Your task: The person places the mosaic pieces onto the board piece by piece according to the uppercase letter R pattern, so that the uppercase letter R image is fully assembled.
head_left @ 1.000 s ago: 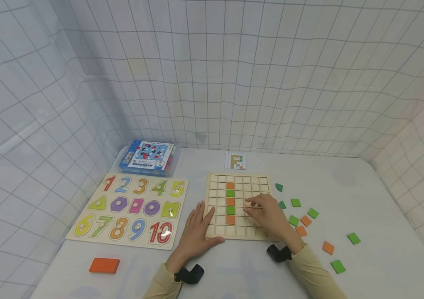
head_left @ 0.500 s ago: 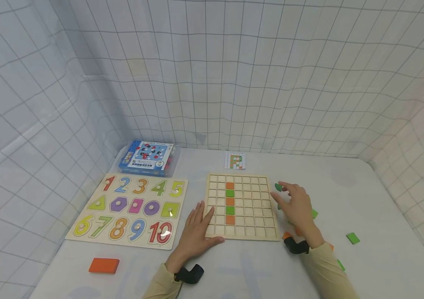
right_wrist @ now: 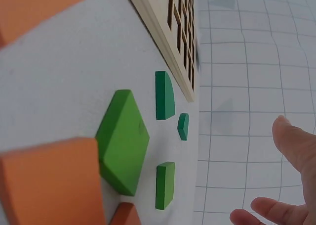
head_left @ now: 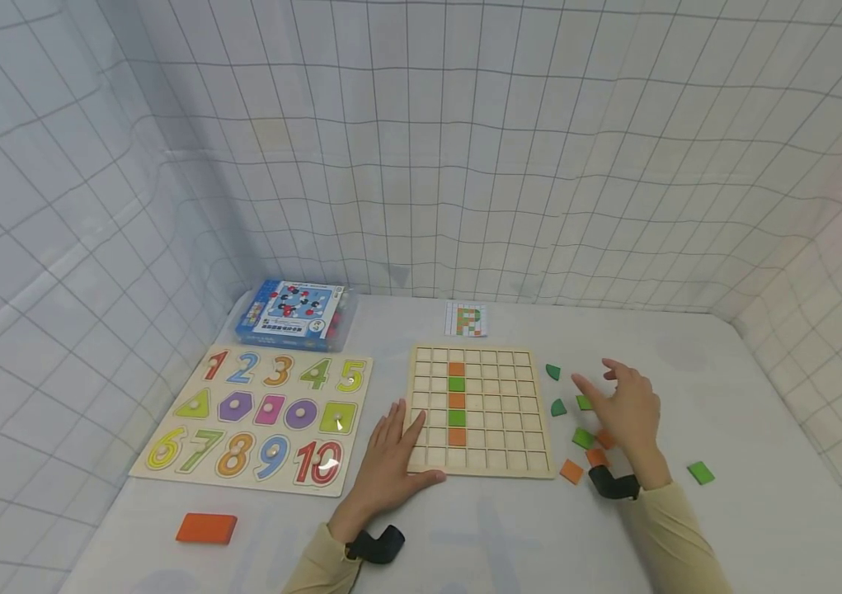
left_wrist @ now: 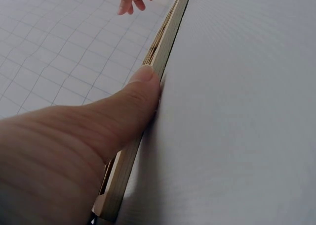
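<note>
Both hands are tile-free: L hand (head_left: 386,464), fingers extended, thumb splayed, rests at near L corner of grid board (head_left: 495,473), whose 5-tile col. (head_left: 457,400) is unchanged; R hand (head_left: 627,412) has swung R, away from it, near loose tiles (head_left: 571,471), thumb & fingers spread, pinching nothing, so prob. between placements. Pattern card (head_left: 468,319) lies beyond, apart.
</note>
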Available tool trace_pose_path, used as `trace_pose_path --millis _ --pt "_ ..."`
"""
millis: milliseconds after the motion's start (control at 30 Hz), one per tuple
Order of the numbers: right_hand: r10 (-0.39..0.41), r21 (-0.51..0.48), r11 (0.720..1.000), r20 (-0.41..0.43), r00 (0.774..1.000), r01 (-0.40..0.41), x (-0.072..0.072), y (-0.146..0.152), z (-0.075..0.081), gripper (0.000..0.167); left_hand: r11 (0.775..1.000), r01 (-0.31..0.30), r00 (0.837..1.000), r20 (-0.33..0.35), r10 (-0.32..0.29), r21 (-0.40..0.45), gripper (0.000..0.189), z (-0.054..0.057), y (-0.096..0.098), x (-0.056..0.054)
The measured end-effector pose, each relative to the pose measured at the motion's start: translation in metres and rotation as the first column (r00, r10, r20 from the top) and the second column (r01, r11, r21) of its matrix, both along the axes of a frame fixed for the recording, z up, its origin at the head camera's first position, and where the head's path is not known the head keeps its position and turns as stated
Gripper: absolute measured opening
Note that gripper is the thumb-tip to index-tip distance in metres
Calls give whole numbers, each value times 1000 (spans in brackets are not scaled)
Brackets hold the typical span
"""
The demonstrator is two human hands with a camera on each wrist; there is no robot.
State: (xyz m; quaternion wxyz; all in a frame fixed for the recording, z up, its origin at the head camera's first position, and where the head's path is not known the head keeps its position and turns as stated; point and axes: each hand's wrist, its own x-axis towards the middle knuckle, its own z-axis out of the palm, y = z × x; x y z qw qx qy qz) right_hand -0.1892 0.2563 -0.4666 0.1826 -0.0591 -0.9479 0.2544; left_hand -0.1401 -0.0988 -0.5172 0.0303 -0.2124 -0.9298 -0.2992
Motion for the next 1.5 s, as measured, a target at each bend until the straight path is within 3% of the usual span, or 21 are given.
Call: trace_pose_path --millis 267,767,1500 --pt "-40 33 999 79 996 37 0 8 -3 66 1000 -1 1000 3 2 -5 92 0 0 0" --pt "-8 91 996 204 979 -11 1 10 -4 59 1000 1 1000 -2 -1 -9 92 -1 -1 -1" --pt "-24 127 992 312 950 -16 2 8 -6 53 1000 -2 1000 -4 2 -11 92 -3 -1 -1"
